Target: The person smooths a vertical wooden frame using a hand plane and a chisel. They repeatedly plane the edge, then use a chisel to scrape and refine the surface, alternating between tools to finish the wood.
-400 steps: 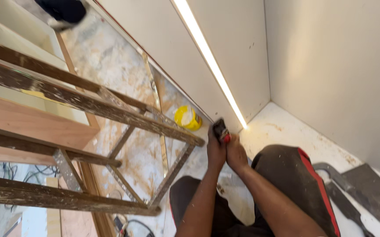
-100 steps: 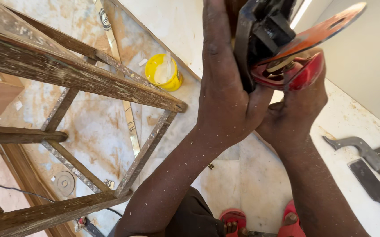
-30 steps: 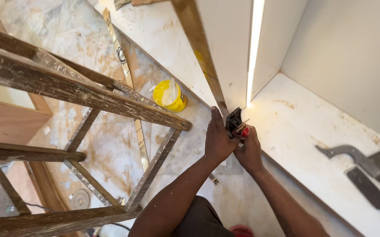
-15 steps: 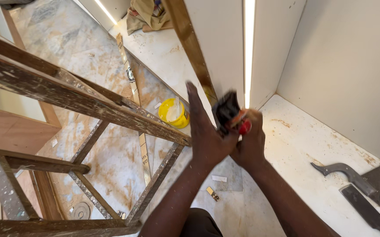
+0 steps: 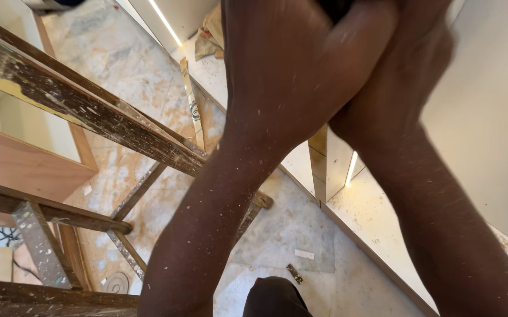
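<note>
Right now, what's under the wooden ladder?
Under the wooden ladder: dusty floor, a wooden strip and a round disc. The left hand and forearm hide whatever lies past the ladder's right end.

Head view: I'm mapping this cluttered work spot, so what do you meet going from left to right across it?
Plywood cabinet → paint-spattered wooden ladder → left hand → right hand → white wall panel.
</note>
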